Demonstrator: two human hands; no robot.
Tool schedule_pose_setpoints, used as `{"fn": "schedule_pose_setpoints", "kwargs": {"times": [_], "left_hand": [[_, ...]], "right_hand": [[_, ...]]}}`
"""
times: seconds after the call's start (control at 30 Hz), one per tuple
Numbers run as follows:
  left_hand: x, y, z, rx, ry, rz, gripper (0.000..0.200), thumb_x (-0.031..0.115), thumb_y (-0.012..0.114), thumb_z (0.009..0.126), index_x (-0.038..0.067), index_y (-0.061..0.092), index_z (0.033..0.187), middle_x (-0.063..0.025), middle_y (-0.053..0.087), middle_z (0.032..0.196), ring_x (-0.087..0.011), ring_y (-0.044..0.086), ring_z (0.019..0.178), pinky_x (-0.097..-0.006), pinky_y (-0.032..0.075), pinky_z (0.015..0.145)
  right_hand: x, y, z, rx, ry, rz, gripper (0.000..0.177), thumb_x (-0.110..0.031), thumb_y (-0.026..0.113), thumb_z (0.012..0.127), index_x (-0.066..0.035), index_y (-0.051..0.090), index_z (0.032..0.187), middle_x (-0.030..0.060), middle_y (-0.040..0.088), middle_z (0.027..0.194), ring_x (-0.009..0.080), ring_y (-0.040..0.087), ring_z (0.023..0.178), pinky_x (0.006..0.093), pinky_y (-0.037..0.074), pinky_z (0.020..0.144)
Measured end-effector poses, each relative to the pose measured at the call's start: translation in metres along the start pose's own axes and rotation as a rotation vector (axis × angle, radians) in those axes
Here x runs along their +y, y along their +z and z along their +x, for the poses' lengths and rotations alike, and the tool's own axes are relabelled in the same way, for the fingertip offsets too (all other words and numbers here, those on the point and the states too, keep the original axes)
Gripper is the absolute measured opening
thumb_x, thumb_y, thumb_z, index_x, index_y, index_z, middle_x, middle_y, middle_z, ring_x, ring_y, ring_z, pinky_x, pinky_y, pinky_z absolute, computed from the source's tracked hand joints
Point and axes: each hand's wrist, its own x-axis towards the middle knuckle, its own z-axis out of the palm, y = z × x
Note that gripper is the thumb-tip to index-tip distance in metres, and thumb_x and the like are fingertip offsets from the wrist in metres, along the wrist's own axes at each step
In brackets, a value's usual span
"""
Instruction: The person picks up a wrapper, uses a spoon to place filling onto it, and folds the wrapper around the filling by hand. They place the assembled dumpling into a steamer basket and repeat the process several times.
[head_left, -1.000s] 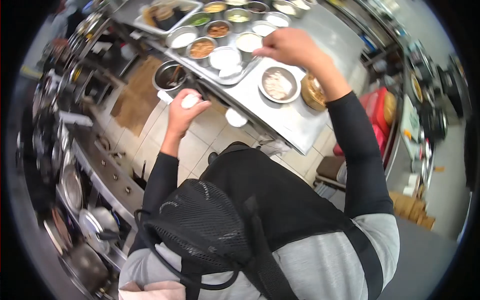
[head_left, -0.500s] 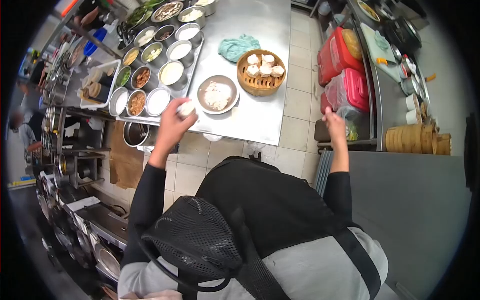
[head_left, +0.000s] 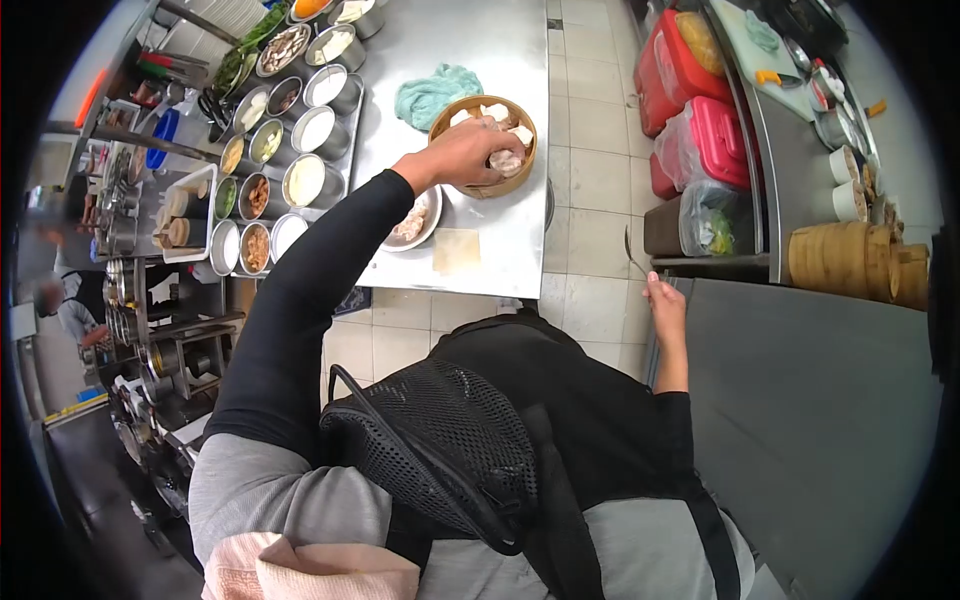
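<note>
My left hand point(head_left: 468, 152) reaches over the round bamboo steamer point(head_left: 510, 190), its fingers closed on a pale dumpling point(head_left: 506, 162). More dumplings point(head_left: 494, 112) sit in the steamer beyond the fingers. My forearm partly covers the metal bowl of pale filling point(head_left: 410, 225). A thin square wrapper point(head_left: 457, 251) lies flat on the steel table point(head_left: 400, 272) beside that bowl. Out to the right, away from the table, my right hand point(head_left: 665, 300) grips a thin metal utensil point(head_left: 634, 256).
A crumpled green cloth point(head_left: 437, 96) lies behind the steamer. Metal containers of ingredients point(head_left: 305, 182) fill a tray at the left. Red bins point(head_left: 665, 85) and stacked bamboo steamers point(head_left: 840, 262) are on the right. A person point(head_left: 75, 295) stands at the far left.
My left hand has moved right from beside the bowl to the steamer with the dumpling. My right hand has lowered slightly, and its utensil now shows clearly. The wrapper is now visible.
</note>
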Motion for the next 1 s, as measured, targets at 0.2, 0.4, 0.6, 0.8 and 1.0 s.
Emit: {"fn": "schedule_pose_setpoints", "kwargs": {"times": [0.2, 0.4, 0.6, 0.8, 1.0], "left_hand": [[-0.025, 0.018, 0.004, 0.183, 0.319, 0.103, 0.039, 0.013, 0.077, 0.076, 0.016, 0.069, 0.114, -0.0112, 0.066, 0.101, -0.0331, 0.062, 0.099, -0.0461, 0.049, 0.085], [0.017, -0.007, -0.091, 0.37, 0.185, 0.056, 0.029, 0.014, 0.076, 0.078, 0.011, 0.069, 0.106, -0.01, 0.067, 0.09, -0.0336, 0.064, 0.095, -0.0452, 0.052, 0.081], [0.036, 0.104, -0.151, 0.164, -0.045, 0.129, 0.016, 0.019, 0.072, 0.08, 0.008, 0.069, 0.092, -0.0085, 0.064, 0.087, -0.0316, 0.066, 0.089, -0.044, 0.054, 0.077], [0.033, 0.135, -0.165, 0.348, 0.032, 0.29, 0.011, 0.016, 0.071, 0.075, 0.01, 0.062, 0.075, -0.0065, 0.062, 0.087, -0.0268, 0.065, 0.077, -0.0406, 0.054, 0.071], [0.038, 0.14, -0.166, 0.422, -0.021, 0.327, 0.01, 0.017, 0.069, 0.076, 0.009, 0.064, 0.072, -0.0063, 0.063, 0.083, -0.0268, 0.066, 0.072, -0.0409, 0.053, 0.068]], "right_hand": [[-0.002, 0.005, 0.019, -0.008, -0.032, -0.073, 0.049, -0.043, 0.064, 0.101, -0.004, 0.063, 0.071, -0.0064, 0.043, 0.063, 0.0065, 0.04, 0.065, 0.0255, 0.031, 0.059], [-0.05, 0.02, 0.0, -0.101, -0.228, -0.027, 0.043, -0.038, 0.049, 0.109, -0.002, 0.056, 0.087, -0.0011, 0.048, 0.076, 0.0115, 0.044, 0.074, 0.0297, 0.04, 0.067], [-0.118, 0.105, -0.044, -0.396, -0.525, -0.153, 0.037, -0.031, 0.048, 0.109, -0.001, 0.051, 0.089, 0.0083, 0.044, 0.073, 0.016, 0.044, 0.071, 0.0353, 0.043, 0.067], [-0.114, 0.161, -0.057, -0.472, -0.38, -0.085, 0.041, -0.036, 0.048, 0.11, -0.003, 0.051, 0.085, 0.0011, 0.046, 0.07, 0.011, 0.043, 0.067, 0.0304, 0.04, 0.061], [-0.108, 0.173, -0.07, -0.5, -0.249, 0.05, 0.041, -0.037, 0.049, 0.11, -0.005, 0.052, 0.084, -0.0037, 0.046, 0.072, 0.0081, 0.042, 0.066, 0.0274, 0.039, 0.06]]}}
